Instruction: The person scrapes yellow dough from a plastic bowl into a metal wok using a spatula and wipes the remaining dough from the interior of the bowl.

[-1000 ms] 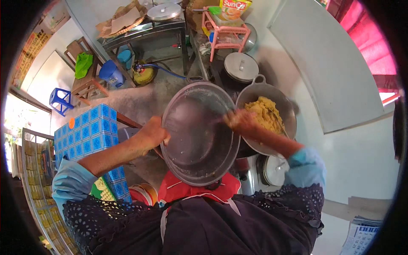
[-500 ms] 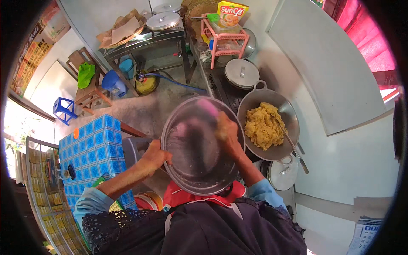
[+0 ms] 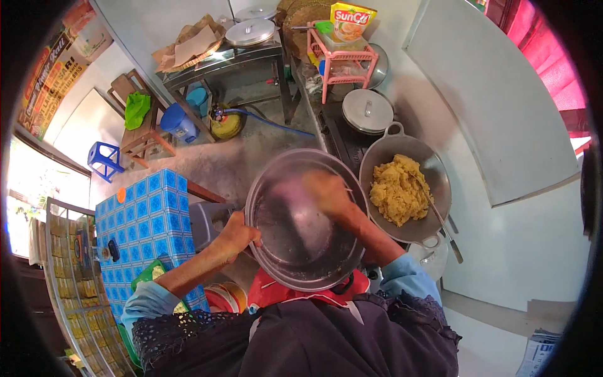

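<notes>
A wide, deep metal basin (image 3: 301,267) is held tilted in front of my body, its inside wet-looking and dark. My left hand (image 3: 236,237) grips its left rim, thumb over the edge. Inside the basin, my right hand (image 3: 330,193) is smeared by motion, closed around a soft-looking pink thing (image 3: 290,190) whose kind the blur hides. Just right of the basin a large two-handled wok (image 3: 441,210) stands, heaped with a yellow mashed mass (image 3: 397,188). A long-handled utensil (image 3: 452,244) leans in it, its working end buried in the mash.
Beyond the wok stand a lidded pot (image 3: 367,110) and a pink plastic rack (image 3: 342,56). A pot lid (image 3: 432,259) partly shows below the wok. To the left is a table with a blue checked cover (image 3: 141,220). A gas cylinder (image 3: 226,125) sits on the floor ahead.
Inside the basin, my right hand and the pink thing have swept left and nearer to me. My left hand keeps its hold on the rim. The whole view has shifted slightly.
</notes>
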`<move>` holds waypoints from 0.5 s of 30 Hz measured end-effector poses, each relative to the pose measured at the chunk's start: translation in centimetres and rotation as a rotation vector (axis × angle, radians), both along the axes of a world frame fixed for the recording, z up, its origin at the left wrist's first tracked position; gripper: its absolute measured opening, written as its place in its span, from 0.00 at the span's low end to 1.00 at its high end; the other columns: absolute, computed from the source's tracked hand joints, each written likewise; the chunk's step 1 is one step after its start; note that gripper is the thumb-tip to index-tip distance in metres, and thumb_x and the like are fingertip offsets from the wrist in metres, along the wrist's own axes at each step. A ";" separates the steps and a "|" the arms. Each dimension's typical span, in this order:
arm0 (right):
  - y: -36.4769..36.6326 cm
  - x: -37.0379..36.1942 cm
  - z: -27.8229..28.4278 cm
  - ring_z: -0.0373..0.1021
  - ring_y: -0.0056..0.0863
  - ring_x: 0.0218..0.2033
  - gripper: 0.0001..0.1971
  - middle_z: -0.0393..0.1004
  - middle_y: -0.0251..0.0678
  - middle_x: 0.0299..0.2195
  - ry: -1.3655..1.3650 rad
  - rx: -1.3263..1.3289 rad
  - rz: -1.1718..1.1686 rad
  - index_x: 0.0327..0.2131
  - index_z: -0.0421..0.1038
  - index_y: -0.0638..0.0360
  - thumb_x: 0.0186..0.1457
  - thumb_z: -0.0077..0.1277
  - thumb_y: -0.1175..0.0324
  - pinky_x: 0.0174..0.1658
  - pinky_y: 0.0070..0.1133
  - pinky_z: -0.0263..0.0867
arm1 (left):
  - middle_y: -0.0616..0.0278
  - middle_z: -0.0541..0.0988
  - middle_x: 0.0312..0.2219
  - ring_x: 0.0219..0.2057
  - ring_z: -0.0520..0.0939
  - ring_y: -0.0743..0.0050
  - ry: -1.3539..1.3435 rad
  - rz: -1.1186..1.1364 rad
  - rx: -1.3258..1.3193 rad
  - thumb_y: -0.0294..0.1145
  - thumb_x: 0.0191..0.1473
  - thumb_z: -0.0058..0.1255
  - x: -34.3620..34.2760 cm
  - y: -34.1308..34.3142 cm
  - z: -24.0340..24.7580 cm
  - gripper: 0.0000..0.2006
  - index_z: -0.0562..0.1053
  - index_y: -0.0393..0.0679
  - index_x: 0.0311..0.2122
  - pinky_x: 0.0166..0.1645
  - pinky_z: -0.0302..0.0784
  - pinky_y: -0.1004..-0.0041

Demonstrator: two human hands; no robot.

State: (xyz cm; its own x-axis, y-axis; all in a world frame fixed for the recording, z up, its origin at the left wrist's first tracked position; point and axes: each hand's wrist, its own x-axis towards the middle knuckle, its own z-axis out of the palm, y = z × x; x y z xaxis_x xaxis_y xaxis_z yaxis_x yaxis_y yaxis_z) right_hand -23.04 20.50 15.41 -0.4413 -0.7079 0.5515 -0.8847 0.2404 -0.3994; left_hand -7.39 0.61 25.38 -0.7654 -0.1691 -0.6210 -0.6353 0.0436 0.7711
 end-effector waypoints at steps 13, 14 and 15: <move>-0.3 -0.6 1.7 0.70 0.44 0.30 0.10 0.71 0.42 0.29 -0.017 0.068 0.274 0.31 0.65 0.57 0.40 0.45 0.77 0.27 0.35 0.65 | 0.59 0.72 0.22 0.24 0.73 0.69 -0.004 -0.006 -0.022 0.19 0.28 0.49 1.0 -0.2 -1.0 0.17 0.69 0.32 0.32 0.28 0.69 0.71; -0.2 -0.7 1.9 0.70 0.44 0.30 0.10 0.71 0.42 0.29 -0.033 0.032 0.204 0.31 0.65 0.57 0.40 0.45 0.77 0.27 0.35 0.65 | 0.59 0.72 0.22 0.24 0.73 0.69 0.015 0.004 -0.010 0.19 0.28 0.49 1.1 -0.2 -1.1 0.17 0.69 0.32 0.32 0.28 0.69 0.71; -0.2 -0.9 2.0 0.70 0.43 0.31 0.15 0.71 0.41 0.31 -0.106 0.037 0.000 0.36 0.66 0.56 0.39 0.46 0.77 0.30 0.34 0.66 | 0.58 0.72 0.22 0.23 0.73 0.69 0.036 0.029 -0.012 0.19 0.29 0.49 1.3 -0.1 -1.0 0.17 0.69 0.32 0.32 0.28 0.69 0.71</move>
